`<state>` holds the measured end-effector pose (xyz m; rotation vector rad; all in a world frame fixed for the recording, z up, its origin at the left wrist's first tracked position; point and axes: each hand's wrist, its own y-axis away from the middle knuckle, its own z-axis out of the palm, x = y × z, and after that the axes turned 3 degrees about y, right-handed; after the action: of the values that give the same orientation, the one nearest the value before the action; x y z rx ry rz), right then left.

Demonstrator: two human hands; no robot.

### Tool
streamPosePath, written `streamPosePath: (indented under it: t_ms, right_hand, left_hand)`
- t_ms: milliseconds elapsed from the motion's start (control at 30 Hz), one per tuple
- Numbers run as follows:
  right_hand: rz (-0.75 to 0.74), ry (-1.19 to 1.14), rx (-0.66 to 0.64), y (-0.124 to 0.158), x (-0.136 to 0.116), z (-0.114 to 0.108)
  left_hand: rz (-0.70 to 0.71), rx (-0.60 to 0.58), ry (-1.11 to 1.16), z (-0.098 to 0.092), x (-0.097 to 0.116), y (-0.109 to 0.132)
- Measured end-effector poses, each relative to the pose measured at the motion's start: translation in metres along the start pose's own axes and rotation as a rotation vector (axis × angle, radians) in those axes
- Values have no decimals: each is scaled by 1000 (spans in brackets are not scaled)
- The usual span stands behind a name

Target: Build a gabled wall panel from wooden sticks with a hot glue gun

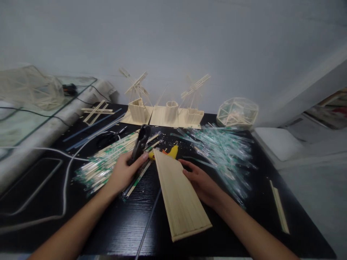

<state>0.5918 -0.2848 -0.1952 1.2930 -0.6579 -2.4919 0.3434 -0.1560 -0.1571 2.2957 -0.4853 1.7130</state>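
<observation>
My left hand is closed round the handles of black pliers, whose jaws point up and away from me. My right hand grips the right edge of a flat panel of glued wooden sticks, which tilts up from the black table between my hands. A yellow glue gun lies just behind the panel's far end, partly hidden by it.
Wrapped sticks are heaped under my left hand, and empty clear wrappers lie to the right. Stick windmill models and a stick dome stand at the back. White cable loops at left. A loose stick strip lies far right.
</observation>
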Motion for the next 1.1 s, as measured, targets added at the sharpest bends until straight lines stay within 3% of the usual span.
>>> streamPosePath:
  t_ms: [133, 300, 533, 733, 1100]
  right_hand:
    - [-61, 36, -23, 0, 1, 1]
    - [-127, 148, -10, 4, -3, 4]
    - [-323, 345, 14, 12, -9, 9]
    - [-448, 482, 54, 15, -7, 9]
    - [-497, 522, 84, 16, -7, 10]
  left_hand:
    - [-123, -58, 343, 6, -1, 4]
    - [-170, -29, 457, 7, 2, 5]
    - [-128, 85, 181, 5, 5, 3]
    - [-68, 94, -18, 6, -1, -2]
    - [-96, 136, -55, 4, 0, -3]
